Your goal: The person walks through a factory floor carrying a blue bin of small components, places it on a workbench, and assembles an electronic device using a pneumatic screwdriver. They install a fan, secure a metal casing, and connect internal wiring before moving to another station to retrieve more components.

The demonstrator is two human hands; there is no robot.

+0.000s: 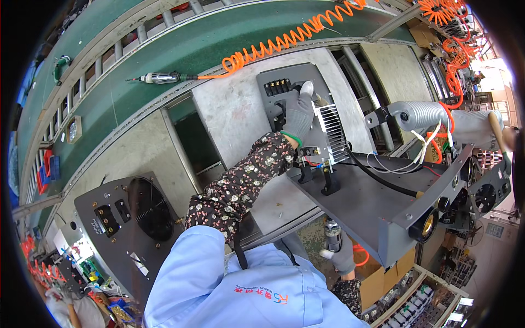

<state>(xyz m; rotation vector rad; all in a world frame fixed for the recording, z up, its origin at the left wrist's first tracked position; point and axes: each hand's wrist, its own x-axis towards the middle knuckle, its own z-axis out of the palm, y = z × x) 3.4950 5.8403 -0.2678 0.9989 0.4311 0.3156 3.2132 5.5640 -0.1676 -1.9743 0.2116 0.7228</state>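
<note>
My left hand (299,112), in a grey glove with white fingertips, reaches over a dark grey metal panel (292,72) with a row of black terminals (278,87). Its fingers are bent against the panel, beside a silver finned heatsink (332,124); what they grip is hidden. Low on the right, beneath the chassis, my gloved right hand (343,258) is wrapped round a silver air screwdriver (332,236). The panel adjoins a dark grey chassis (361,194) with black brackets (330,181) and a thick black cable (377,179).
A second fan panel (123,218) lies to the left. Another air screwdriver (161,78) rests beyond the metal plate (227,109), on an orange coiled hose (284,41). A grey ribbed cylinder (418,115) with white wires stands at right. A co-worker (476,128) is at far right.
</note>
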